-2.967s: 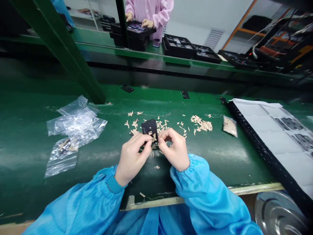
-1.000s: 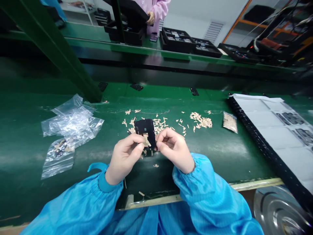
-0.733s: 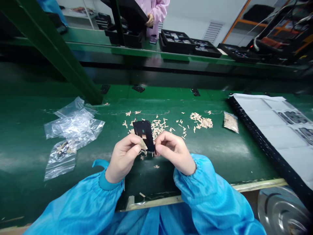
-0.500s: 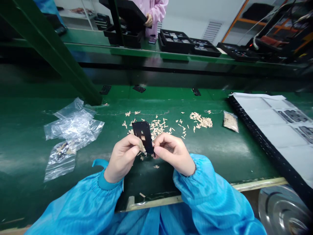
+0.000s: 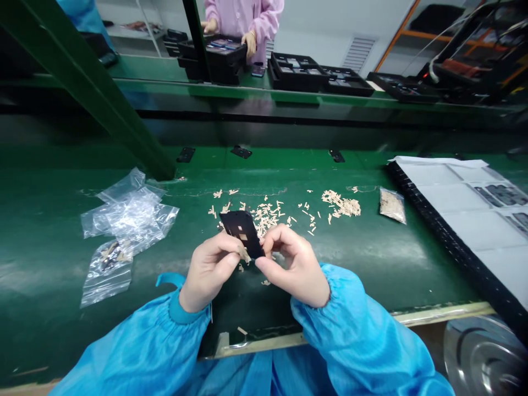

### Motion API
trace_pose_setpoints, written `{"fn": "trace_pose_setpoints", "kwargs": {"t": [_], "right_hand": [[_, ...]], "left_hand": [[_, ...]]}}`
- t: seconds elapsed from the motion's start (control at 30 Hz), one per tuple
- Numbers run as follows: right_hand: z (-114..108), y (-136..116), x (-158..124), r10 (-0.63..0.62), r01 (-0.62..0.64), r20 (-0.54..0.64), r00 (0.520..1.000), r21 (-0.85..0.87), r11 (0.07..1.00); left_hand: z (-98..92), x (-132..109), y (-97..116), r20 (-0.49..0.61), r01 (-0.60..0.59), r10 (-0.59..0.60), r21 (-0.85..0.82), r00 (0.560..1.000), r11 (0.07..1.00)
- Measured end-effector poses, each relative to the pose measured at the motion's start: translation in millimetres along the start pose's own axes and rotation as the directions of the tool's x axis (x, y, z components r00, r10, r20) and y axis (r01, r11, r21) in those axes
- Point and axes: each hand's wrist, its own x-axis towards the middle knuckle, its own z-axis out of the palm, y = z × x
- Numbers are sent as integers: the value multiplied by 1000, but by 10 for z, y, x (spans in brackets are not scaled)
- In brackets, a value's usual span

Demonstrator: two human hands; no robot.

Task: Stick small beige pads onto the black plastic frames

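A small black flat part with cut-out windows is held up over the green bench between both hands. My right hand pinches its lower right edge. My left hand pinches a small tan strip against the part's lower left side. Both wear blue sleeves. Many loose tan strips lie scattered on the green surface just beyond the hands.
Crumpled clear plastic bags lie at the left. A small bag of tan bits sits at the right, beside a black tray with white sheets. A green post slants at the left. A person in pink handles black trays beyond.
The black part has tilted and turned leftward in my hands, and the tan strip has shifted lower on it. The person in pink has set a lifted tray back down.
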Motion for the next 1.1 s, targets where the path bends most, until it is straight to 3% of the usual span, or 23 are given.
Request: {"fn": "trace_pose_setpoints", "kwargs": {"t": [0.1,0.17,0.3,0.43,0.7,0.97,1.1], "right_hand": [[6,-9,-25,-162,138,-77,984,-248,959],[5,-27,-37,-180,154,-65,982,-291,944],[-21,-67,-28,63,-69,141,988,40,997],[-35,-57,-9,194,-260,264,945,244,934],[15,-15,-28,192,-246,205,960,289,925],[32,4,-30,240,-287,189,952,288,914],[34,69,-47,239,-312,223,945,402,861]], "left_hand": [[26,25,52,77,-32,30,30,997,999],[50,45,84,65,-6,7,-26,998,1000],[99,80,107,27,158,-157,-286,987,945],[137,105,103,85,230,-215,-409,973,883],[155,79,96,93,260,-243,-418,965,871],[158,74,103,10,153,-157,-308,987,939],[166,79,134,50,274,-279,-409,959,870]]}}
